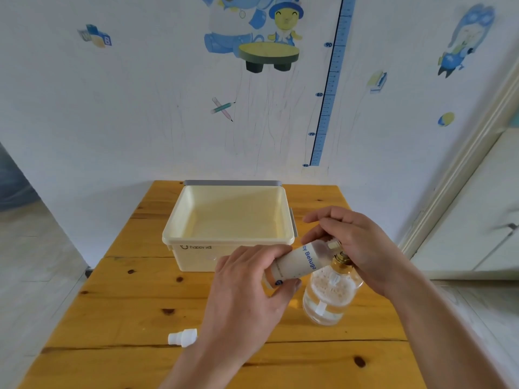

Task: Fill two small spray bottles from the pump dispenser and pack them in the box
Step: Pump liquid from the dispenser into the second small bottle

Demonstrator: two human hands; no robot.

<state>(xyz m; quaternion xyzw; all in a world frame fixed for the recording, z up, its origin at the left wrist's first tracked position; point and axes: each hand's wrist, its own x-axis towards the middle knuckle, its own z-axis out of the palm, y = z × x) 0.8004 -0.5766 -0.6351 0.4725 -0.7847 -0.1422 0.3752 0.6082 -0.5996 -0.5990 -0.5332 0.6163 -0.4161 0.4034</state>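
My left hand [250, 279] grips a small white spray bottle [295, 263] with blue lettering, tilted so its open neck meets the pump's nozzle. A clear glass pump dispenser [328, 299] with a gold collar stands on the wooden table [140, 304], partly filled with foamy liquid. My right hand [362, 245] rests on top of the pump head, which it hides. The bottle's white spray cap [182, 337] lies on the table near the front left. The cream plastic box [174, 234] stands open behind the hands, with nothing inside. I see only one spray bottle.
The table is small and stands against a wall with cartoon stickers and a height ruler. A white door frame [449, 192] is at the right. The floor drops off on both sides of the table.
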